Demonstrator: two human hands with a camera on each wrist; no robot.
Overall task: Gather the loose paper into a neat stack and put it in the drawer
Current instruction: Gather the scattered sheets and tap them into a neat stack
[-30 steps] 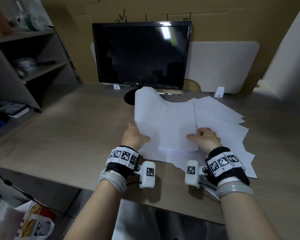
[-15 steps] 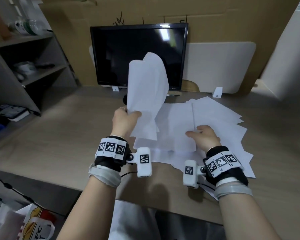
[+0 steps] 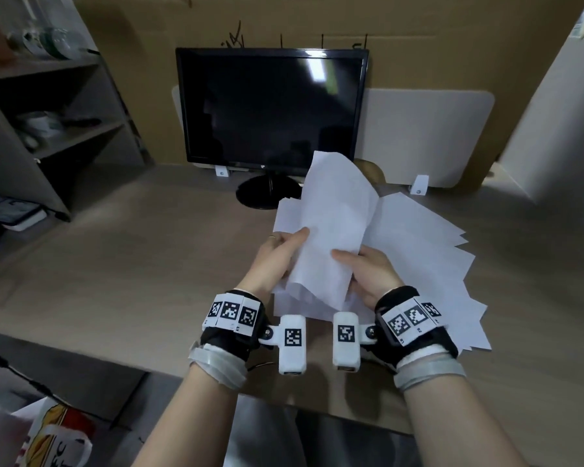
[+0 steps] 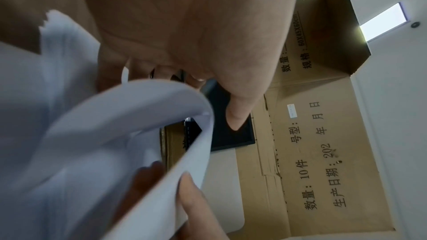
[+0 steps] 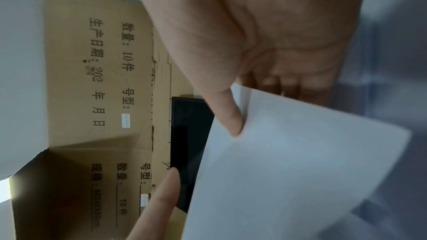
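Both hands lift a bent bundle of sheets above the desk.
The left hand [image 3: 277, 254] and right hand [image 3: 371, 271] each pinch the sheets [image 3: 331, 230], thumbs on top, over the loose paper [image 3: 429, 251] spread on the desk [image 3: 132, 264] before the monitor [image 3: 270, 106].

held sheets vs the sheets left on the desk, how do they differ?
The held sheets are lifted off the desk, gripped by the left hand and right hand; the desk sheets lie flat, untouched. The held sheets curl and bend; the desk sheets are unbent. The held sheets are bunched together; the desk sheets fan out with staggered corners. Both are plain white paper.
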